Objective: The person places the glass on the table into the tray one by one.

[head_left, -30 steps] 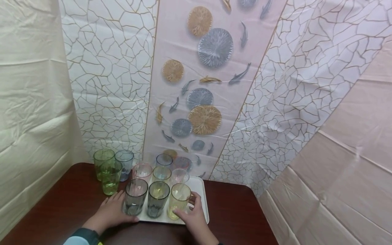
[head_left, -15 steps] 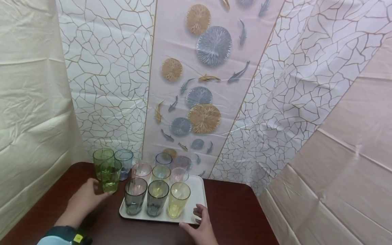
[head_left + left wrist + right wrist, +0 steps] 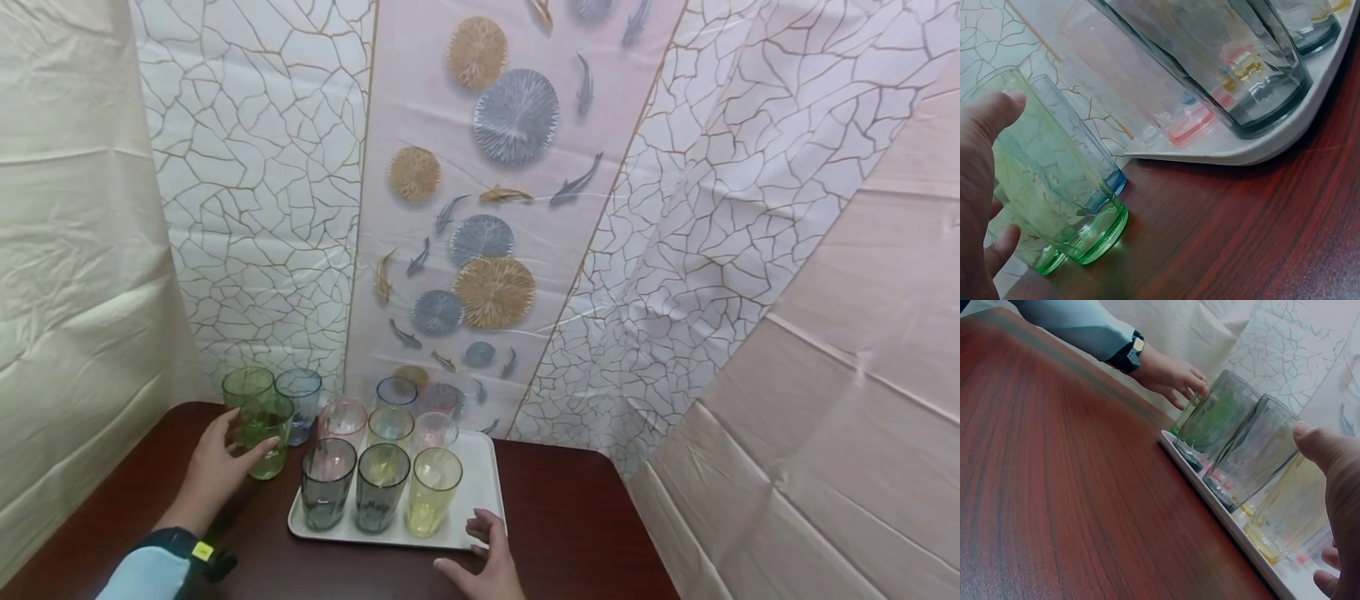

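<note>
From where I stood, the left hand was bent around the near green glass, thumb on one side and fingers on the other, though I could not tell whether they gripped it firmly. That glass stood upright on the dark red table, just off the left side of the white tray. It was hemmed in: the far green glass stood right behind it, partly hidden, and the blue glass stood behind it to the right.

On its tray side, the left grey glass stood near, at the front of the tray, with the right grey glass and the yellow glass lined up next to it. This front row lay between the near green glass and the right hand, which held nothing, its fingers loosely bent and thumb apart, by the tray's near right corner. Behind the row I saw a pink glass and several more tumblers, overlapping so much that their bases were hard to make out. A dark band circled the left wrist below a pale blue sleeve, and patterned cloth hung beyond the table.
</note>
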{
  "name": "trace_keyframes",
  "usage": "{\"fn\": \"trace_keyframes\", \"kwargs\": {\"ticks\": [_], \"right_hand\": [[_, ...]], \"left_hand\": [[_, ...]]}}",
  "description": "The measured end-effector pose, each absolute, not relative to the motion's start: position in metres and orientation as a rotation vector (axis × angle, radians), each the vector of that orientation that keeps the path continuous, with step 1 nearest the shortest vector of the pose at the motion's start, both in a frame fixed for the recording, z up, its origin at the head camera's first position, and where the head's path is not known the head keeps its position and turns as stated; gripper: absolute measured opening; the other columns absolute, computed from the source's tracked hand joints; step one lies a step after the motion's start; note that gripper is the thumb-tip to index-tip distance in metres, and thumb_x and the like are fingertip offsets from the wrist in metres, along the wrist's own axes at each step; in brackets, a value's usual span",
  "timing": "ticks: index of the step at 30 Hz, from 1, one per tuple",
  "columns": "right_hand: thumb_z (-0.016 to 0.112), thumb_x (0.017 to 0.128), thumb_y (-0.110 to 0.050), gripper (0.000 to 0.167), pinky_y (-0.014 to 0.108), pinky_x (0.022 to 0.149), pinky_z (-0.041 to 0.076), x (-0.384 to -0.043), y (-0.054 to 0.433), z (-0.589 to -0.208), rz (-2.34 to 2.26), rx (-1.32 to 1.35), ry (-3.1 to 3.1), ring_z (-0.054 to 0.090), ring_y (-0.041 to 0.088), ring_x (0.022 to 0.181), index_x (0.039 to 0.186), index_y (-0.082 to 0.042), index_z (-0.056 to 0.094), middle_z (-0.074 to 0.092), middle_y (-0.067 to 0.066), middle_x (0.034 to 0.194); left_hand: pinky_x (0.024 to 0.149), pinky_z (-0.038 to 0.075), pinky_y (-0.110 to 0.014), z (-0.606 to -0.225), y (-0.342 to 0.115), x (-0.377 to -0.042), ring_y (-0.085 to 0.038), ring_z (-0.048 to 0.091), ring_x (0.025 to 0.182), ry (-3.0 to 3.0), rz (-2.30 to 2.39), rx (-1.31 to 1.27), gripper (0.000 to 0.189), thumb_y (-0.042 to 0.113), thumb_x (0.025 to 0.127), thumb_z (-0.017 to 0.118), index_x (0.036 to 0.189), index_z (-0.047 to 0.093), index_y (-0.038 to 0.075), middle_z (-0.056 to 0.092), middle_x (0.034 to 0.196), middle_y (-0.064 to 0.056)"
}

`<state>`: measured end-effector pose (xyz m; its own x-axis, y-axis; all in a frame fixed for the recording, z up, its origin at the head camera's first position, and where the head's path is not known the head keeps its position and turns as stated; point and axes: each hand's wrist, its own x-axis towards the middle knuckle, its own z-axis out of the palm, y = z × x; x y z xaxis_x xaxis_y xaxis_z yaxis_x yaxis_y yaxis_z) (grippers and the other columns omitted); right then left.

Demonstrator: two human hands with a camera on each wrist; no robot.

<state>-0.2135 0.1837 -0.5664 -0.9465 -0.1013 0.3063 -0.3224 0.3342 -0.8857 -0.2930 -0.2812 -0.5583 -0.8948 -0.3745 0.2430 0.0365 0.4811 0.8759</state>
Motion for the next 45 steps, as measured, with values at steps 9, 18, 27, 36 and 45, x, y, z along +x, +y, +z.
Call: {"fn": "trace_keyframes", "kwargs": {"ticks": [9, 18, 27, 36, 45], "right_hand": [[0.100, 0.082, -0.012, 0.088, 0.041, 0.104, 0.061, -0.213, 0.187, -0.564, 1.681, 0.421, -2.373, 0.064, 0.043, 0.127, 0.150, 0.003, 0.047, 0.060, 0.026, 0.138], [0.100, 0.081, -0.010, 0.089, 0.042, 0.106, 0.060, -0.212, 0.188, -0.555, 1.639, 0.557, -2.333, 0.066, 0.030, 0.130, 0.152, 0.001, 0.047, 0.063, 0.014, 0.141], [0.099, 0.084, -0.012, 0.094, 0.041, 0.113, 0.056, -0.209, 0.173, -0.527, 1.573, 0.889, -2.276, 0.063, 0.037, 0.136, 0.159, -0.002, 0.044, 0.060, 0.024, 0.149], [0.096, 0.087, -0.010, 0.099, 0.043, 0.117, 0.052, -0.209, 0.141, -0.506, 1.580, 1.172, -2.257, 0.057, 0.031, 0.145, 0.166, -0.015, 0.037, 0.053, 0.012, 0.159], [0.096, 0.087, -0.005, 0.109, 0.045, 0.118, 0.052, -0.205, 0.118, -0.497, 1.593, 1.396, -2.189, 0.057, 0.030, 0.146, 0.172, -0.014, 0.028, 0.052, 0.015, 0.163]], "left_hand": [[0.105, 0.055, -0.068, -0.553, -0.287, -0.275, -0.064, 0.049, 0.140, -2.345, -1.424, 0.206, 0.111, 0.055, 0.095, 0.087, 0.165, 0.031, -0.010, 0.040, 0.159, -0.042], [0.087, 0.068, -0.040, -0.520, -0.288, -0.221, -0.038, 0.074, 0.117, -2.373, -1.355, -0.055, 0.081, 0.032, 0.094, 0.093, 0.153, 0.051, -0.003, 0.064, 0.138, -0.030], [0.083, 0.064, -0.024, -0.490, -0.256, -0.187, 0.000, 0.072, 0.106, -2.274, -1.379, -0.496, 0.071, 0.004, 0.082, 0.098, 0.144, 0.063, 0.004, 0.073, 0.131, -0.020], [0.082, 0.069, -0.037, -0.485, -0.196, -0.182, -0.010, 0.075, 0.110, -2.165, -1.600, -0.880, 0.076, 0.002, 0.084, 0.096, 0.148, 0.056, 0.000, 0.067, 0.138, -0.020], [0.094, 0.066, -0.037, -0.482, -0.155, -0.182, -0.016, 0.069, 0.125, -2.267, -1.654, -0.996, 0.076, 0.025, 0.091, 0.095, 0.153, 0.055, 0.008, 0.063, 0.142, -0.019]]}}
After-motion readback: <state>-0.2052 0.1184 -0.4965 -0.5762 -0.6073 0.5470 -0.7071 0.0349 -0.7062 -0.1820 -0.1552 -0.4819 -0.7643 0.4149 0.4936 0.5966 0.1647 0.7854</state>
